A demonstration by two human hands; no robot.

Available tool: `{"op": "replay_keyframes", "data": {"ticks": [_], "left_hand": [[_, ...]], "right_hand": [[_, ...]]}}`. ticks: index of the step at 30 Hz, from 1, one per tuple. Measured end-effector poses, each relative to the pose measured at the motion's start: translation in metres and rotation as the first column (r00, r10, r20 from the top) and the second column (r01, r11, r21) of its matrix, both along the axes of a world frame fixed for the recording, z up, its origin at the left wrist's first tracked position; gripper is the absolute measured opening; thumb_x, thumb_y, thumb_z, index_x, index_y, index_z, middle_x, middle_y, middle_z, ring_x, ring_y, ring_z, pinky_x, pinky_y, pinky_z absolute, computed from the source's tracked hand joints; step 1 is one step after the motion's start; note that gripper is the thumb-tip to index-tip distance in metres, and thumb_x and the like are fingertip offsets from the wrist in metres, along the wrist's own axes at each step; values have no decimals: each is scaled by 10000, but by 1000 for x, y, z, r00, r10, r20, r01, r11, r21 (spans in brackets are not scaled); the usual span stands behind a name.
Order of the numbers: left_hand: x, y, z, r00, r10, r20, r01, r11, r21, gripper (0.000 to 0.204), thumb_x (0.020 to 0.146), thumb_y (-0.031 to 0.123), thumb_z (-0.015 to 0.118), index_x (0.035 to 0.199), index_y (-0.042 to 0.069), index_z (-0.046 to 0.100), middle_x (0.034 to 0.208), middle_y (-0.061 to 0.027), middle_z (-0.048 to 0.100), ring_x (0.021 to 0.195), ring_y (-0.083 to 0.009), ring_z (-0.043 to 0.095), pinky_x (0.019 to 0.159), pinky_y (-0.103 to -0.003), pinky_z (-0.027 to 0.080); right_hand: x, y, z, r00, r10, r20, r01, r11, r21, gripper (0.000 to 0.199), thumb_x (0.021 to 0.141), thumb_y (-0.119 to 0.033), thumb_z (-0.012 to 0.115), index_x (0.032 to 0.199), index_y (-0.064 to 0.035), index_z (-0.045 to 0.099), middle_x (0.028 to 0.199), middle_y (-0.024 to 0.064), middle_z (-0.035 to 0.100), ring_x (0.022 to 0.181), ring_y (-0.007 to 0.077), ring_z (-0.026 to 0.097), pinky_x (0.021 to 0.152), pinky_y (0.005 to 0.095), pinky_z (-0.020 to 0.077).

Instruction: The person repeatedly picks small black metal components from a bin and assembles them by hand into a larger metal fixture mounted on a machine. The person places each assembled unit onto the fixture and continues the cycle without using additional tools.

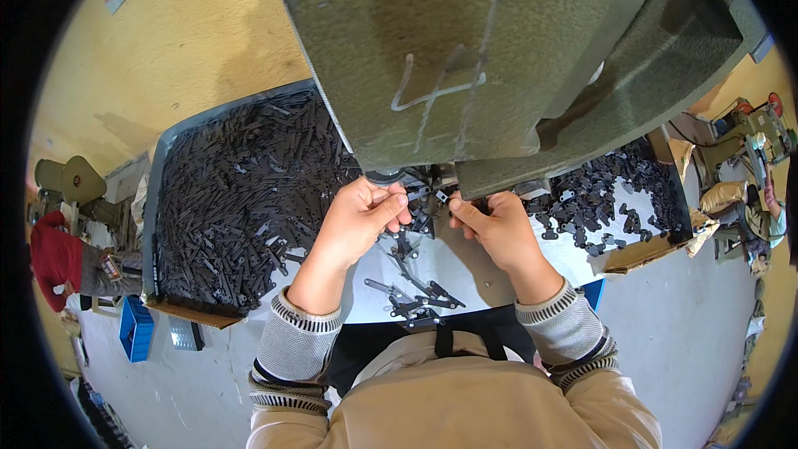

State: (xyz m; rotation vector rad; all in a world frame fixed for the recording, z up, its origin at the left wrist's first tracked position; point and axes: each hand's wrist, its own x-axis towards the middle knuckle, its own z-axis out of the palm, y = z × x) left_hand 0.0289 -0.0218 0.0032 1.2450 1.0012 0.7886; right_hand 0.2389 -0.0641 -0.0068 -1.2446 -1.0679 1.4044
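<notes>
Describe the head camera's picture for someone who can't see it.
A person's left hand and right hand nearly meet at a big green machine, near dark parts. Black strips are heaped at left; smaller pieces lie at right.

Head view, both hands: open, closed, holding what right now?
Left hand: closed, apparently pinching a small metal strip.
Right hand: fingers curled, small dark part at their tips; whether gripped cannot be told.

Access at upper centre is blocked by the green machine body (416,50). Passage is restricted by heaped dark strips (249,175) at centre left and dark plates (579,199) at centre right. Clearance is provided at lower centre, over the counter (480,270) between loose linkages (422,303) and right grip (500,231).
</notes>
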Motion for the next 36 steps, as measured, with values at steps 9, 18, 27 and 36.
{"op": "replay_keyframes", "data": {"ticks": [9,18,27,36], "left_hand": [[-3,3,-8,999,38,18,-37,997,-64,149,891,131,642,940,-1,593,733,-54,645,591,-74,545,535,-181,394],[-11,7,-14,999,43,-20,-44,994,-98,90,854,52,626,916,-11,606,740,-72,655,589,-84,563,519,-192,420],[-11,7,-15,999,48,-12,-49,995,-86,69,864,84,643,886,25,613,710,-67,650,565,-85,554,497,-194,402],[-12,7,-19,951,186,247,-160,980,-122,96,883,129,650,889,61,583,740,-2,603,644,-59,515,570,-188,389]], "right_hand": [[-13,13,1,988,-2,155,-9,997,72,96,878,-114,655,841,-26,642,693,11,618,568,58,511,508,197,387],[8,14,-1,859,50,510,-121,987,107,242,855,-225,662,943,-1,641,760,76,682,613,150,616,601,285,484],[43,-28,1,767,-157,622,-30,960,279,125,758,-34,717,867,8,670,789,65,620,643,121,558,607,253,460],[21,-27,-3,625,-287,726,-73,905,420,80,784,-88,669,805,-37,612,764,113,622,613,275,633,560,338,499]]}}
